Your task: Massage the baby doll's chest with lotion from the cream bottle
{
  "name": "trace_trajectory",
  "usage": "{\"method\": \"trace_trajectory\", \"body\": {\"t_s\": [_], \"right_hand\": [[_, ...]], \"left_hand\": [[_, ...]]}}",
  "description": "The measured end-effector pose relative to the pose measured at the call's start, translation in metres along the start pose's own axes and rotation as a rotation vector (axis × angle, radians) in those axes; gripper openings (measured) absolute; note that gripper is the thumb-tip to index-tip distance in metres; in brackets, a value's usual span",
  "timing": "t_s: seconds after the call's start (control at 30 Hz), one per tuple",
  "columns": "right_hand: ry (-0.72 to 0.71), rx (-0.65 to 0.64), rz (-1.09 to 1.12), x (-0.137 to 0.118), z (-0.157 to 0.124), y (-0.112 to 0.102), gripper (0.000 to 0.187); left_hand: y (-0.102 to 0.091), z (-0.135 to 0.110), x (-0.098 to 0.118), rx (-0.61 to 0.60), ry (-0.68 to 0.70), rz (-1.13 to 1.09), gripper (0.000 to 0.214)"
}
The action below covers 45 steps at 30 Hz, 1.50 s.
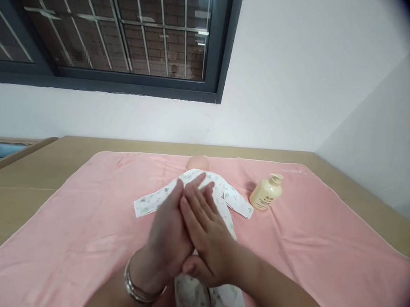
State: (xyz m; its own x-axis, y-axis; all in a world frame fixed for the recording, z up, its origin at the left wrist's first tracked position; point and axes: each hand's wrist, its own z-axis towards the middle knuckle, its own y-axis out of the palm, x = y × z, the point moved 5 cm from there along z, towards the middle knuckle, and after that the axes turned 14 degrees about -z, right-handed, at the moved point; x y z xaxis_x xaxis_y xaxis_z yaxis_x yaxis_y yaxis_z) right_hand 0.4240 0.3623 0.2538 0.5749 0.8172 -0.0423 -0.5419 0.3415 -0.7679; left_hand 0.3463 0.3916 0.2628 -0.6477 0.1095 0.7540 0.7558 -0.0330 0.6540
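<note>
A baby doll lies on its back on a pink towel [75, 233], dressed in a white patterned sleepsuit [228, 196] with arms spread. Its head [197, 163] shows just beyond the collar. My left hand [169, 231] and my right hand [205, 227] are held together above the doll's chest, palms pressed against each other, fingers stretched out and pointing away from me. Neither hand holds anything I can see. A metal bangle [136, 290] sits on my left wrist. A pale yellow pump bottle [266, 194] lies on its side on the towel, right of the doll's sleeve.
The towel covers a tan table [30, 176] that meets a white wall [290, 85]. A dark-framed barred window [117, 43] is above left. The table's right edge runs along a second wall.
</note>
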Motion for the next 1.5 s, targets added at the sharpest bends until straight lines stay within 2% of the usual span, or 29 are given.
{"method": "trace_trajectory", "body": {"t_s": [0.13, 0.23, 0.3, 0.43, 0.5, 0.53, 0.63, 0.77, 0.87, 0.93, 1.0, 1.07, 1.17, 1.27, 1.33, 1.5], "right_hand": [[0.064, -0.079, 0.12, -0.011, 0.001, 0.0, 0.069], [0.196, -0.059, 0.225, 0.0, 0.001, -0.004, 0.047], [0.279, -0.027, 0.261, 0.014, 0.002, 0.002, 0.036], [0.394, -0.016, 0.174, 0.044, 0.001, 0.035, 0.034], [0.358, -0.075, 0.11, 0.051, 0.003, 0.057, 0.036], [0.313, -0.108, 0.084, 0.053, 0.004, 0.068, 0.038], [0.238, -0.154, -0.01, 0.066, 0.008, 0.094, 0.041], [0.248, -0.208, -0.159, 0.097, 0.008, 0.117, 0.044], [0.247, -0.224, -0.205, 0.112, 0.0, 0.122, 0.051], [0.337, -0.201, -0.22, 0.119, -0.009, 0.12, 0.052], [0.447, -0.177, -0.248, 0.119, -0.019, 0.117, 0.053], [0.493, -0.176, -0.295, 0.111, -0.027, 0.115, 0.053], [0.476, -0.194, -0.358, 0.092, -0.036, 0.113, 0.05], [0.475, -0.184, -0.374, 0.083, -0.039, 0.11, 0.048], [0.471, -0.165, -0.361, 0.086, -0.035, 0.108, 0.045], [0.385, -0.163, -0.245, 0.115, -0.01, 0.112, 0.041]], "left_hand": [[-0.014, 0.025, 0.017, 0.065, -0.007, -0.042, 0.056], [-0.029, 0.056, 0.024, 0.122, 0.134, -0.081, 0.054], [-0.044, 0.08, 0.024, 0.169, 0.256, -0.055, 0.047], [-0.083, 0.129, 0.008, 0.278, 0.414, 0.27, 0.033], [-0.101, 0.15, -0.005, 0.299, 0.396, 0.534, 0.031], [-0.108, 0.159, -0.013, 0.278, 0.345, 0.691, 0.029], [-0.126, 0.175, -0.029, 0.242, 0.253, 0.816, 0.022], [-0.136, 0.178, -0.029, 0.237, 0.234, 0.866, 0.024], [-0.133, 0.176, -0.029, 0.227, 0.237, 0.914, 0.023], [-0.126, 0.174, -0.031, 0.217, 0.251, 0.98, 0.025], [-0.116, 0.173, -0.037, 0.193, 0.276, 1.11, 0.03], [-0.107, 0.172, -0.044, 0.174, 0.302, 1.231, 0.034], [-0.1, 0.169, -0.053, 0.175, 0.364, 1.287, 0.037], [-0.097, 0.158, -0.059, 0.148, 0.521, 1.323, 0.04], [-0.098, 0.147, -0.066, 0.129, 0.606, 1.325, 0.041], [-0.105, 0.126, -0.083, 0.097, 0.629, 1.214, 0.045]]}}
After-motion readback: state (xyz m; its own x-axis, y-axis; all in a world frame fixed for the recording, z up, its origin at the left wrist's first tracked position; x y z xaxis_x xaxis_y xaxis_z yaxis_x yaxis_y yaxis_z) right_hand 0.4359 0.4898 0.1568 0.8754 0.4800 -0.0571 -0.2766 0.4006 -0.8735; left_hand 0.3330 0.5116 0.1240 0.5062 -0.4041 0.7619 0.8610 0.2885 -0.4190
